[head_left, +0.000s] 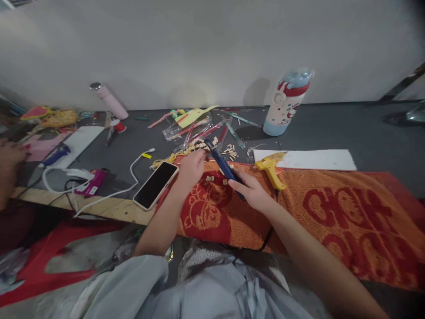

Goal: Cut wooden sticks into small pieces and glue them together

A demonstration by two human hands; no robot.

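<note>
My right hand (251,189) is closed round the handle of a dark blue cutting tool (222,163) that points away from me over an orange and red towel (332,212). My left hand (192,167) is curled at the tool's tip, fingers pinched on something small that I cannot make out. Several short wooden stick pieces (210,178) lie on the towel between the hands, and more lie on the grey table (332,128) beyond them. A yellow glue gun (270,167) rests just right of my right hand.
A phone (155,184) on a white cable lies left of my left hand on a wooden board (109,207). Pens and a clear case (186,128) lie behind. A water bottle (285,104), a pink flask (111,101), a white sheet (312,159). Another person's hand (9,159) at far left.
</note>
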